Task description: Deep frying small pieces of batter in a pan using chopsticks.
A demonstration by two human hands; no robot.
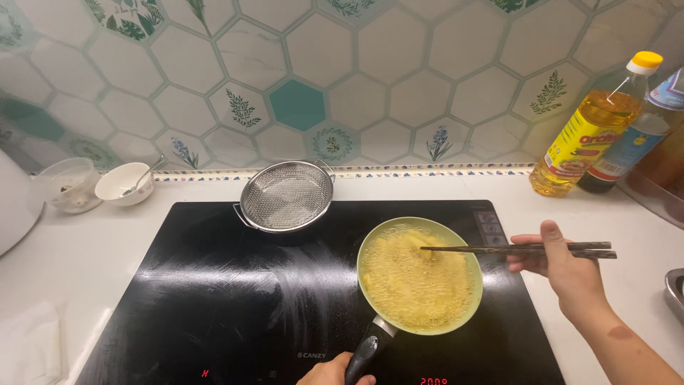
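A pale green frying pan (370, 249) sits on the black glass cooktop (214, 299), filled with yellow food bubbling in oil (417, 278). My left hand (331, 372) grips the pan's black handle (363, 356) at the bottom edge of the view. My right hand (559, 267) holds a pair of dark chopsticks (499, 249) level over the pan, their tips above the food near the pan's middle.
A metal mesh strainer (287, 194) leans on the cooktop's back edge. Two small white bowls (96, 185), one with a spoon, stand at the far left. A yellow oil bottle (595, 128) and a dark bottle (641, 135) stand back right. A metal edge (675, 289) shows at right.
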